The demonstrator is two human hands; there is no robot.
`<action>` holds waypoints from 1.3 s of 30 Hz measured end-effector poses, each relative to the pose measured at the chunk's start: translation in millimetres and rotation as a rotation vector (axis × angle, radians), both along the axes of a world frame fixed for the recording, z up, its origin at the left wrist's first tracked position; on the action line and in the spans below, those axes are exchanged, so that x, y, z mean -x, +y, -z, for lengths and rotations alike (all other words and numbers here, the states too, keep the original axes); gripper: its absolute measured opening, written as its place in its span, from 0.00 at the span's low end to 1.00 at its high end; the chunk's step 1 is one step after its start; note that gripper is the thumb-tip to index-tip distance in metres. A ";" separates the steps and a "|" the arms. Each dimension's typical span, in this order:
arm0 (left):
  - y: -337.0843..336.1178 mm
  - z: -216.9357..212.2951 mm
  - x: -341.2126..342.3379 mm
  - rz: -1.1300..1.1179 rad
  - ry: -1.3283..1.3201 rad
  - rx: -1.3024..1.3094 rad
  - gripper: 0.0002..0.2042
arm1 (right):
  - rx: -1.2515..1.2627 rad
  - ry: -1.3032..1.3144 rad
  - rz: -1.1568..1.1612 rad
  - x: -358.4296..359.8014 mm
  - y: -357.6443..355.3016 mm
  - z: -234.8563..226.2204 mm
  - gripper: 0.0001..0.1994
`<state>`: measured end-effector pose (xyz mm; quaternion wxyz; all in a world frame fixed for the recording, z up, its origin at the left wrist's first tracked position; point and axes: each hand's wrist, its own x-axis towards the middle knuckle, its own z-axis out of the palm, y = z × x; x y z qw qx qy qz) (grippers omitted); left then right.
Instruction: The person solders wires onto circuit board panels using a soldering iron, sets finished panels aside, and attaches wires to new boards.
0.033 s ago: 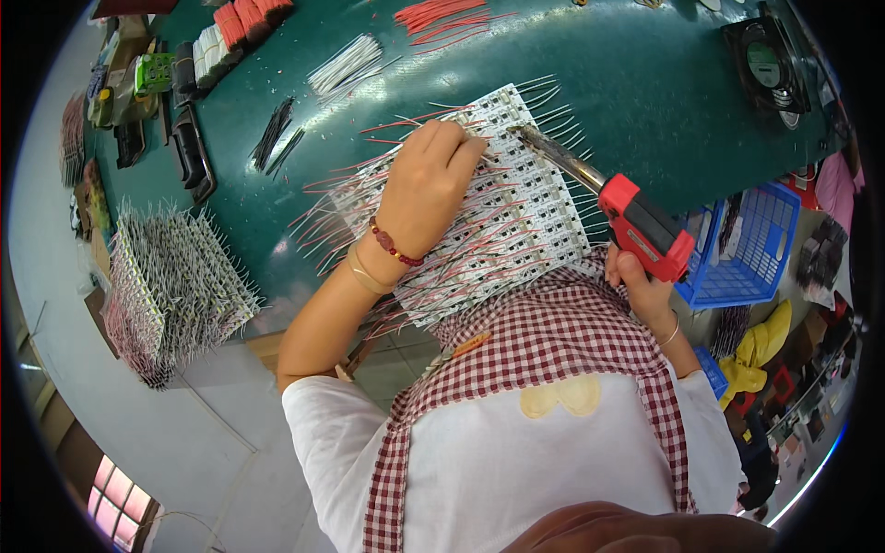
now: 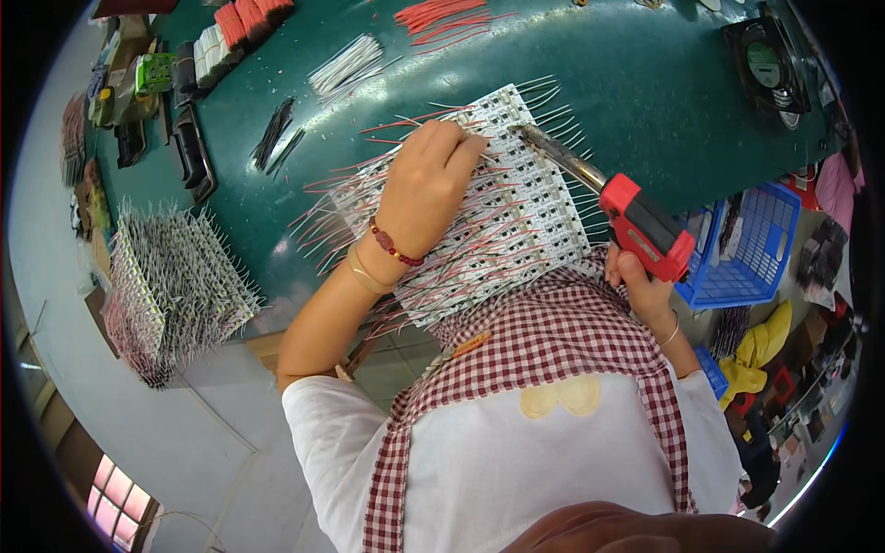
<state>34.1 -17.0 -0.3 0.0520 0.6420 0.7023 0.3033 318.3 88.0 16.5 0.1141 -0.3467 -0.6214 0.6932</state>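
Overhead, head view only. Left hand (image 2: 426, 189) lies palm down on a white panel of small circuit strips bristling with thin red and white wires (image 2: 516, 221), fingers curled and pressed onto its upper part; whether the fingertips pinch a single wire I cannot tell. The panel sits on the dark green tabletop (image 2: 645, 101), its lower corner overhanging the near edge above a red-and-white checked apron (image 2: 544, 346). Right hand (image 2: 641, 286) is closed around the grip of a red pistol-shaped soldering gun with a long metal barrel (image 2: 636, 221); the barrel tip rests on the panel just beside the left fingertips.

Around them (all well apart from the hands): a stack of finished wired strips (image 2: 171, 290) at the table's left end, a bundle of white wires (image 2: 346, 64), loose red wires (image 2: 447, 18), a small black fan (image 2: 765, 64) at the far right, and a blue plastic basket (image 2: 742, 249) below the table edge, near the gun.
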 end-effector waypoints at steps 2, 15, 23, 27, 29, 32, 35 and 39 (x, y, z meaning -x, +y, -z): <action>1.3 -0.8 0.6 -0.015 -0.027 -0.028 0.16 | 0.003 0.036 0.001 2.1 1.2 -1.1 0.08; 14.6 5.2 -0.8 -0.191 0.070 0.032 0.06 | -0.086 0.082 0.049 8.3 0.7 0.5 0.19; 13.7 2.7 -1.2 -0.185 0.118 0.129 0.04 | -0.074 0.138 0.030 4.0 3.1 9.2 0.22; 12.4 9.2 4.4 -0.111 0.140 0.076 0.05 | -0.053 0.116 0.050 4.4 2.3 6.6 0.22; 11.9 7.5 5.0 -0.099 0.125 0.034 0.06 | -0.044 0.113 0.056 3.8 2.4 6.8 0.22; 11.2 -3.1 2.3 -0.117 0.102 -0.085 0.10 | -0.061 0.150 0.062 -0.7 1.5 11.0 0.21; 6.7 -6.2 -3.5 -0.042 0.075 -0.047 0.14 | -0.070 0.157 0.045 -1.4 2.2 9.7 0.21; 0.2 1.3 -10.4 -0.038 0.106 0.021 0.15 | -0.065 0.070 -0.007 -3.2 1.6 5.1 0.20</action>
